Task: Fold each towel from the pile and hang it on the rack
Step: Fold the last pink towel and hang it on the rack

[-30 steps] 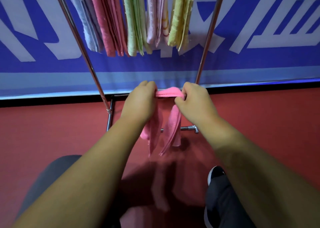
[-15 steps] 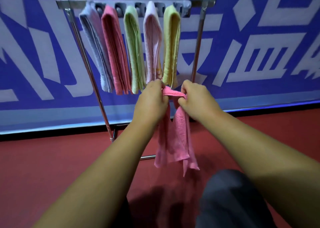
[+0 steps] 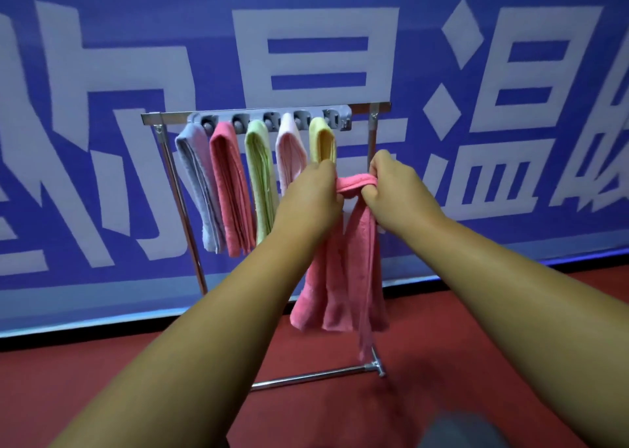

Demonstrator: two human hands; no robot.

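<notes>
A folded pink towel (image 3: 343, 277) hangs between both hands in front of the rack (image 3: 265, 112). The left hand (image 3: 311, 195) and right hand (image 3: 391, 189) grip its bunched top edge, fingers closed. Five towels (image 3: 231, 189) hang behind; the yellow one is partly hidden, and the rack's clips look blurred.

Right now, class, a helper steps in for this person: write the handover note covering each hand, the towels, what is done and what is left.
Left hand: shut on the pink towel, at its folded top.
Right hand: shut on the same fold; the towel hangs between both hands in front of the rack.
Done: five folded towels hang on the rack: grey, pink, green, pale pink, yellow.
Left: hang this one at the free right end. The pile is out of view.
</notes>
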